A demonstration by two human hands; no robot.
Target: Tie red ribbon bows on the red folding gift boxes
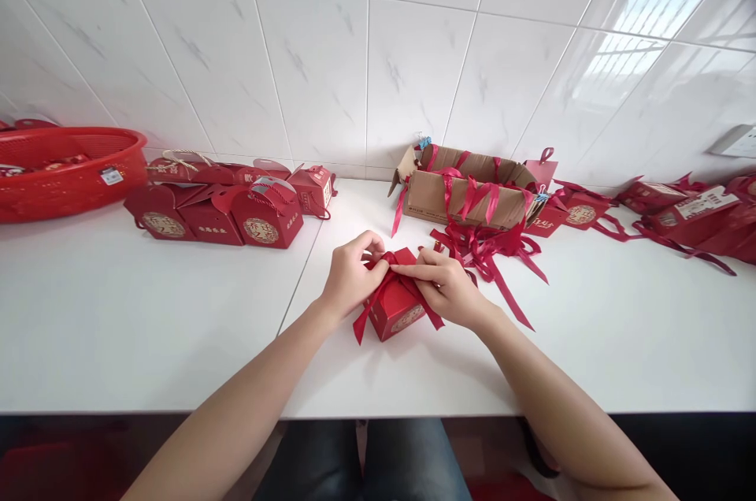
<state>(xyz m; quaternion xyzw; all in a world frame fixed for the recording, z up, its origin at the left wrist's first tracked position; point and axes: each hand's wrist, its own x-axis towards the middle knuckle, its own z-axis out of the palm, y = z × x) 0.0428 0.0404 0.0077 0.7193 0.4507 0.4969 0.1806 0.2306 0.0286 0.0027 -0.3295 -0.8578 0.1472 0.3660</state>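
I find the left hand [350, 276] with thumb and forefinger closed on a satin ribbon [430, 312]. The right hand [449, 288] extends its forefinger to it; whether that hand grips, I cannot tell. Beneath both sits the red box [390, 308], on the smooth white table [177, 335]. I judge it light, stiff but crushable, the ribbon slippery; best held by its lower edges. Beyond: a ribbon-draped corrugated carton [428, 200].

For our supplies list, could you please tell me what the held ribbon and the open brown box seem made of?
Held ribbon: probably satin-like fabric, slightly glossy, judging by its smooth, supple tails. Open brown box: most likely cardboard, matte, given its dull walls and bent flap.
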